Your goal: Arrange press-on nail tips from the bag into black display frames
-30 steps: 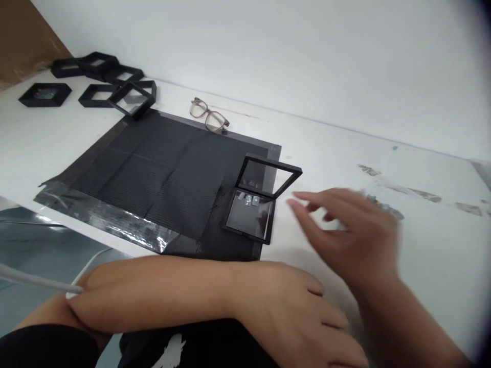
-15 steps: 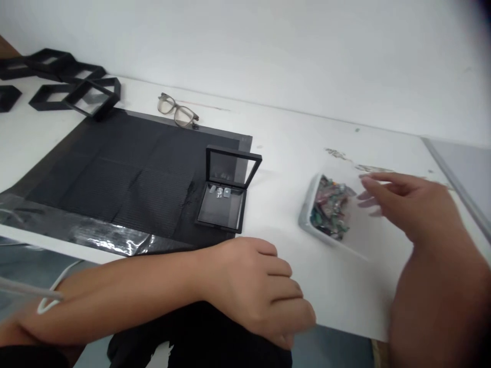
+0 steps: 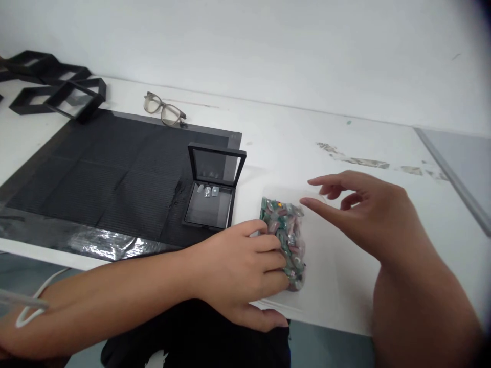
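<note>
A plain white wall (image 3: pixel 268 46) runs behind a white table (image 3: pixel 291 133), scuffed in places. A grey panel (image 3: pixel 460 158) sits at the right edge, under soft, even light.

The left hand (image 3: pixel 241 268) lay flat, fingertips against the bag of stones (image 3: pixel 286 240); the right hand (image 3: pixel 368 214) hovered open just right of it.

I see a clear bag (image 3: pixel 286 240) of green, pink and grey pieces on the white table (image 3: pixel 345 153). The display case (image 3: pixel 210 191) is black, on a black ribbed mat (image 3: pixel 107 174). The glasses (image 3: pixel 163 110) are grey-brown.
</note>
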Tool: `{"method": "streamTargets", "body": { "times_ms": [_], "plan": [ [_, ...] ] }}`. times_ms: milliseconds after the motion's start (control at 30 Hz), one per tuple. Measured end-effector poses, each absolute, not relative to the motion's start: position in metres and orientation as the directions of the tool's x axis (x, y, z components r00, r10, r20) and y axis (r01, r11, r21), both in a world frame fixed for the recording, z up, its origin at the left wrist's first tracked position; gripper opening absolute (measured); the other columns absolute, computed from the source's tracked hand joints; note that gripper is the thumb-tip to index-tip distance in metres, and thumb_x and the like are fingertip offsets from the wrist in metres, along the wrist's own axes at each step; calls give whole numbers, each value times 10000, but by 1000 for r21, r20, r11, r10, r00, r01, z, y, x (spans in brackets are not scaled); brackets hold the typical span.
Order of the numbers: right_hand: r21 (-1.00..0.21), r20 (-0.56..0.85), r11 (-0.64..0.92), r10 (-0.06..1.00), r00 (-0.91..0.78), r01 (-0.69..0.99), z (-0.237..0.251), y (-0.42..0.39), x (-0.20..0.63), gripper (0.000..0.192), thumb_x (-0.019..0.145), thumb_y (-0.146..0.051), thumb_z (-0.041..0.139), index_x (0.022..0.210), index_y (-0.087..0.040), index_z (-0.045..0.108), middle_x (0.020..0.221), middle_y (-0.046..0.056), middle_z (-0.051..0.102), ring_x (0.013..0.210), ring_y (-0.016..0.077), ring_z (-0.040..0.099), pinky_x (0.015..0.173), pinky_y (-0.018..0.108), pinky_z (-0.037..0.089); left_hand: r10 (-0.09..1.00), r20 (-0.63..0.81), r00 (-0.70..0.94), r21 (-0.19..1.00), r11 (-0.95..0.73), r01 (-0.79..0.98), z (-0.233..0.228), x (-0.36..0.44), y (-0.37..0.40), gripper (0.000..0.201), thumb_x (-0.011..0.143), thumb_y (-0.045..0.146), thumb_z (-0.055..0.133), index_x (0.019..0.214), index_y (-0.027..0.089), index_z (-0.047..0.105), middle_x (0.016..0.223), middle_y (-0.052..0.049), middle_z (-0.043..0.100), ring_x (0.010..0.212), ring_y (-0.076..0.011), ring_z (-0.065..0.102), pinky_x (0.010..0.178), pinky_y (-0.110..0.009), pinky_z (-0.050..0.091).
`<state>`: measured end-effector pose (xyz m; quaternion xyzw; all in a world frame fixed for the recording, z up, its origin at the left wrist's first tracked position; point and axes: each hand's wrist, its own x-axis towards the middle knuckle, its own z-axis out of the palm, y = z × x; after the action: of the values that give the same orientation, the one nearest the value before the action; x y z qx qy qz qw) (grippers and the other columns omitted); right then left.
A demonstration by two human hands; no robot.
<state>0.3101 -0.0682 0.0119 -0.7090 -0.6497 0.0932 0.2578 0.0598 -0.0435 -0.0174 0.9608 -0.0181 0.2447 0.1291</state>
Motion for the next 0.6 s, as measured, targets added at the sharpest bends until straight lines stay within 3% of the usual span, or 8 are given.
{"method": "streamTargets", "body": {
  "times_ms": [67,133,200,267,400,600],
  "plan": [
    [-383,320,143,947,-14,913,13,-70,309,210,829,-452,727,974,-300,735,961,44,681,786,211,613,653,390,508,16,436,900,240,-966,-99,-18,60,-43,392,956,505,504,862,171,686,909,-22,727,909,-200,632,911,-413,438],
    [-278,379,284,910,-167,917,15,-71,308,104,880,-374,679,882,-288,738,1095,72,671,988,275,621,830,477,522,14,421,907,236,-967,-95,-18,59,-43,374,963,491,505,889,174,689,943,-21,727,929,-204,631,931,-416,433],
    [-209,380,348,890,-251,914,14,-71,307,156,903,-334,648,795,-281,748,1235,80,646,1212,348,551,1010,568,455,15,413,911,225,-971,-86,-17,58,-43,342,963,466,520,908,177,693,965,-20,727,952,-207,631,940,-413,431],
    [-189,338,332,906,-257,924,10,-71,309,187,908,-350,638,790,-289,770,1343,70,609,1358,398,442,1078,621,400,14,405,914,214,-974,-80,-16,57,-43,310,957,437,536,893,179,697,970,-20,729,962,-209,630,945,-410,430],
    [-238,218,236,958,-185,942,0,-73,312,191,884,-451,647,905,-343,802,1411,49,583,1443,414,349,1095,657,386,18,380,925,244,-966,-82,-14,57,-43,260,934,392,551,940,180,701,998,-16,730,979,-208,622,964,-415,424],
    [-429,-9,74,996,-86,900,-6,-70,309,229,825,-550,663,962,-425,796,1347,-3,645,1333,356,512,1105,626,405,26,337,941,346,-933,-98,-13,57,-42,245,847,314,573,998,173,705,1033,-20,734,1004,-206,613,989,-406,418]
  ]
}}
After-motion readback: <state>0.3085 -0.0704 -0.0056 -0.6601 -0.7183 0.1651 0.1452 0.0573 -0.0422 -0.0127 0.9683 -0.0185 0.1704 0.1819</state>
